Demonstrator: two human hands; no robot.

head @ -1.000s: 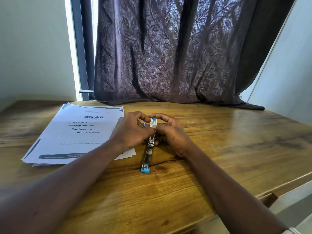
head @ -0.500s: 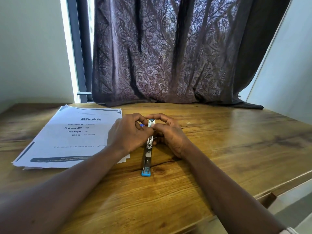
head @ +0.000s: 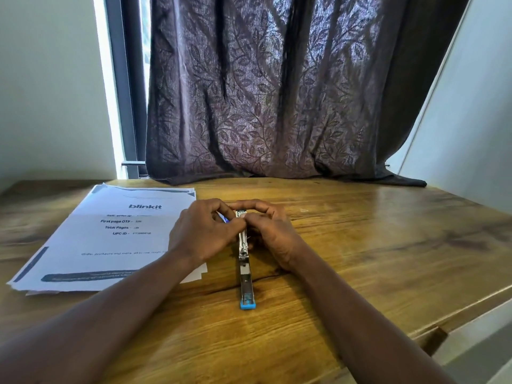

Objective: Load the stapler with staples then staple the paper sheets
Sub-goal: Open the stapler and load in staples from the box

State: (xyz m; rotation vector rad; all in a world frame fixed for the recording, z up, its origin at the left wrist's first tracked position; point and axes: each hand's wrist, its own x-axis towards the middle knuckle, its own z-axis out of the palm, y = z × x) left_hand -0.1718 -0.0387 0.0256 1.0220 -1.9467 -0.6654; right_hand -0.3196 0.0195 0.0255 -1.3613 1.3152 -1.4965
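Wooden and glossy, the counter [head: 360,259] fills the lower half of the frame. Near its middle the stapler [head: 245,261] is laid lengthwise and opened out flat, so that its metal channel is exposed, and its blue end cap [head: 247,304] is turned toward the bottom edge of the frame. The far end of the stapler is enclosed from both sides. The left hand [head: 202,236] is set against it from the left with its fingers [head: 219,206] curled over the top, and a small blue part is seen between them. The right hand [head: 274,236] is pressed in from the right, its fingers [head: 260,206] bent round the same end, so that the stapler is held by both. Whether staples are held or already seated cannot be told, since the spot is covered by the fingertips. The paper sheets [head: 110,239] are stacked left of centre, printed side up, and their near right corner is overlapped by the left wrist. A dark leaf-patterned curtain [head: 277,92] is hung across the upper frame, with a window frame [head: 124,92] left uncovered at upper left.
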